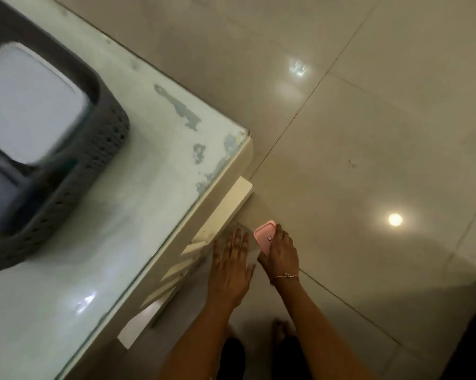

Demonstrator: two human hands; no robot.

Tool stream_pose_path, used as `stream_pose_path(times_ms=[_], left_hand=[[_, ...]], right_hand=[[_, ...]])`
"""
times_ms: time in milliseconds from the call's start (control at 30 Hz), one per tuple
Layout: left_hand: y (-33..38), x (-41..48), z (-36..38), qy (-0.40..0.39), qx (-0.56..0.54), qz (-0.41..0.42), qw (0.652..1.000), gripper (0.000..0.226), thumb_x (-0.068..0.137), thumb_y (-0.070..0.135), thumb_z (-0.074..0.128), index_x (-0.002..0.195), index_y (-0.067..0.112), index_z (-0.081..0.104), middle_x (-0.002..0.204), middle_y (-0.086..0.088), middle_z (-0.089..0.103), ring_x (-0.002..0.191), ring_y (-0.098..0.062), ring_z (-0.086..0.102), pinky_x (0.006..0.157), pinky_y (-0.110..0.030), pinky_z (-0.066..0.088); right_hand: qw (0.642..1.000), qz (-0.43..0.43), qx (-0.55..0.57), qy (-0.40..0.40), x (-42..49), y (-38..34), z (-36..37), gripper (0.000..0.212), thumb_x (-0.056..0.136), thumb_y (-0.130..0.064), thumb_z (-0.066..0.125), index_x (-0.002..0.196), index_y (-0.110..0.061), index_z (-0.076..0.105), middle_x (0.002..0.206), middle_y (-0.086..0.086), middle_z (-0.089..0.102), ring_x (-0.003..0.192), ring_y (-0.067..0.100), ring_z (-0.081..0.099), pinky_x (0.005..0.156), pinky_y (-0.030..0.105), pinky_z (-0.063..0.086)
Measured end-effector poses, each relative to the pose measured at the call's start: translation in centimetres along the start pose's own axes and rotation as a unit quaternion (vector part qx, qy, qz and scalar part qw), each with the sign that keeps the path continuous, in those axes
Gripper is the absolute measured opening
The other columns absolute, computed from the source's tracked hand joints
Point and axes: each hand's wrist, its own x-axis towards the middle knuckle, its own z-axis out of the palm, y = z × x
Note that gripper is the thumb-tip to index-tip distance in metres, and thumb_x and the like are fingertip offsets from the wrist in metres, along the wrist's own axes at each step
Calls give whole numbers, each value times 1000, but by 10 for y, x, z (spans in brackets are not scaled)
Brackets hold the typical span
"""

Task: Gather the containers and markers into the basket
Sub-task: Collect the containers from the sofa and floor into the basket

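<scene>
Pink-lidded container (264, 237) gripped by right hand (282, 252) beside table edge (203, 204) | left hand (230, 267) spread, empty | tiled floor (368, 160) bare rightward

The basket (66, 165) is sitting on the table (154, 171), well back from its near corner, holding lidded containers (31, 102). Both hands are reaching down past the table's edge, over the floor (368, 133), beside the corner.

Shiny, smooth floor tiles (368, 133); glass-topped table (149, 174), paint chipped; grey plastic basket (94, 165) with holes; smooth pink lid (264, 235).
</scene>
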Motion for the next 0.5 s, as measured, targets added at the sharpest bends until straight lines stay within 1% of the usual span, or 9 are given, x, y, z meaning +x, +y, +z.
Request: stream_pose_path(times_ms=[33, 67, 133, 267, 367, 400, 500], left_hand=[[7, -4, -23, 2, -16, 0, 1000, 66, 85, 49, 35, 139, 11, 35, 144, -12, 44, 133, -27, 41, 115, -43, 6], [16, -7, -48, 1, -32, 1, 999, 66, 86, 49, 30, 140, 12, 33, 145, -11, 42, 135, -26, 37, 113, -43, 4], [34, -11, -99, 0, -58, 10, 998, 65, 86, 47, 28, 141, 13, 28, 145, -11, 42, 136, -26, 37, 111, -45, 5], [47, -5, -212, 41, -76, 16, 996, 63, 86, 41, 35, 142, 13, 26, 147, -10, 39, 137, -25, 35, 111, -48, 5], [37, 7, -292, 91, -80, -2, 993, 69, 83, 37, 56, 142, 11, 30, 148, -10, 38, 138, -26, 33, 111, -49, 6], [28, 10, -318, 105, -85, -17, 991, 71, 81, 36, 59, 142, 11, 30, 148, -10, 37, 138, -26, 33, 110, -49, 8], [-5, 16, -383, 145, -89, -64, 983, 71, 85, 36, 55, 144, 13, 22, 151, -10, 30, 141, -27, 26, 111, -49, 8]], right_hand=[[1000, -6, -7, 6, -9, -7, -22, 85, 72, -22, 68, 140, -2, 20, 131, 18, 47, 115, 33, 49, 91, 40, 46], [1000, -11, -16, 12, -19, -14, -47, 85, 71, -20, 69, 139, -2, 22, 131, 19, 48, 114, 34, 50, 90, 41, 47], [999, -23, -36, 22, -34, -30, -96, 85, 69, -20, 70, 138, -2, 24, 130, 19, 49, 112, 34, 50, 89, 41, 46], [994, -57, -83, 50, -54, -82, -208, 84, 67, -19, 70, 137, -3, 26, 129, 18, 49, 114, 33, 50, 89, 40, 46], [987, -104, -97, 78, -57, -133, -281, 82, 65, -18, 69, 135, -2, 30, 125, 18, 52, 111, 35, 52, 86, 41, 48], [983, -124, -107, 86, -57, -154, -302, 82, 64, -18, 69, 135, -2, 31, 125, 19, 52, 110, 35, 52, 86, 41, 48], [971, -182, -117, 99, -59, -218, -355, 81, 65, -18, 70, 135, -2, 32, 122, 20, 52, 107, 36, 53, 85, 42, 48]])
